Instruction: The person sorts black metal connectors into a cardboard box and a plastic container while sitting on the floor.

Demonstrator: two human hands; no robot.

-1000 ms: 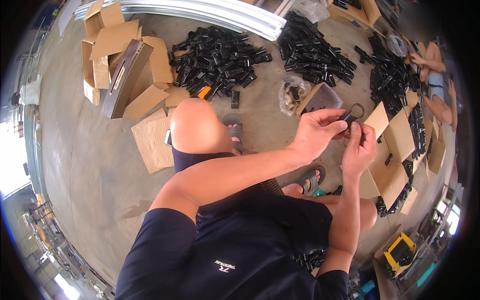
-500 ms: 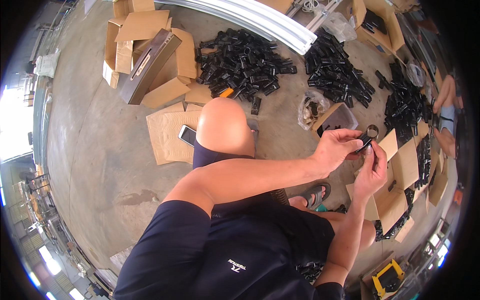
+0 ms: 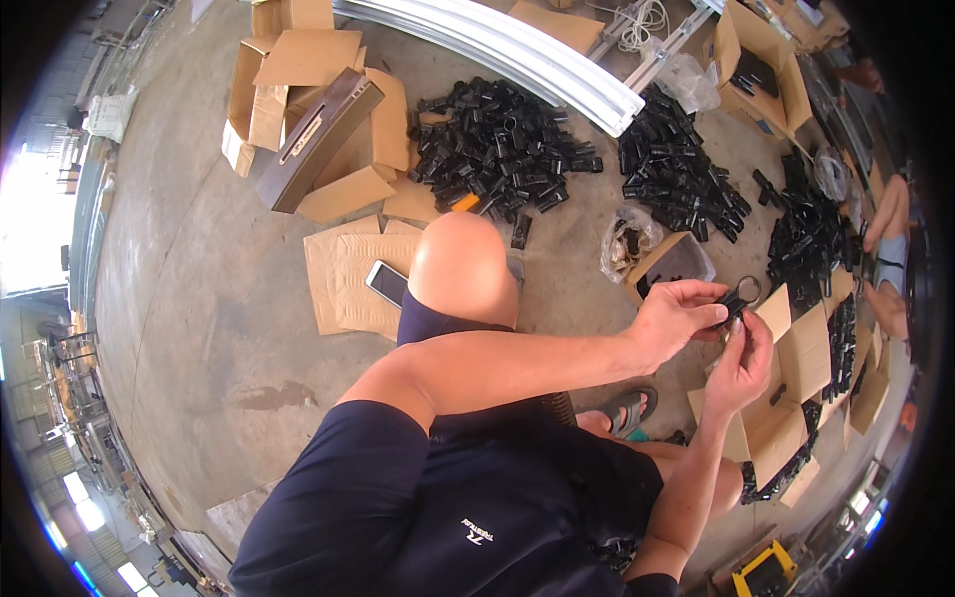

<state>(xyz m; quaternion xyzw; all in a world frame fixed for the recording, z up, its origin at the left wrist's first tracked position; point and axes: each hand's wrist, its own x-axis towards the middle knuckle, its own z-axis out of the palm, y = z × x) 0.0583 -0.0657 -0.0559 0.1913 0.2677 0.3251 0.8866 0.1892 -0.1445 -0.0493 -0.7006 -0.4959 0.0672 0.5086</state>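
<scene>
A small black fitting with a round ring at one end (image 3: 734, 301) is between my two hands, at the right. My left hand (image 3: 671, 320) reaches across from the left and pinches its dark body between thumb and fingers. From below, my right hand (image 3: 742, 366) is closed with its thumb and fingertips at the fitting's lower end; a small light spot shows at these fingertips, too small to name. The ring points up and away from both hands. An opened cardboard box (image 3: 804, 356) stands just right of my right hand.
Piles of similar black fittings (image 3: 497, 149) lie on the concrete floor ahead and to the right. Long white metal profiles (image 3: 517, 50) cross at the top. A phone (image 3: 386, 283) rests on flat cardboard (image 3: 328, 269). At the right edge another person's bare limbs (image 3: 885, 219) show.
The ring end of the fitting has turned, so its opening now shows wider. Both hands keep their hold, and the whole view has shifted slightly.
</scene>
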